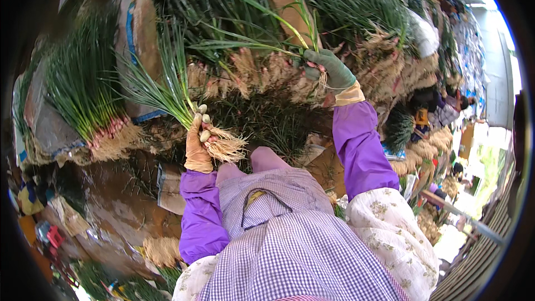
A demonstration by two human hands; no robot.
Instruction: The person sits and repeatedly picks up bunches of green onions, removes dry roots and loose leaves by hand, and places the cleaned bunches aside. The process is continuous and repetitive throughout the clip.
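My left hand (199, 142), in a tan and green work glove, is closed around a bunch of green onions (171, 96). Their pale roots (225, 144) hang out to the right of the fist and the green leaves fan up to the left. My right hand (330, 69), gloved in green with a tan cuff, grips a few loose green onion stalks (299, 35) near their reddish bulbs. Some thin roots dangle below its fingers. Both forearms wear purple sleeve covers. Between the hands, dark leaf trimmings (267, 119) cover the ground before my knees.
A large bundle of green onions (85, 88) leans on sacking at the left. More onions (363, 4) lie in a long heap across the front, roots towards me. Wet muddy floor (121, 192) stretches at lower left. Another person (451, 104) sits among onion bundles at the right.
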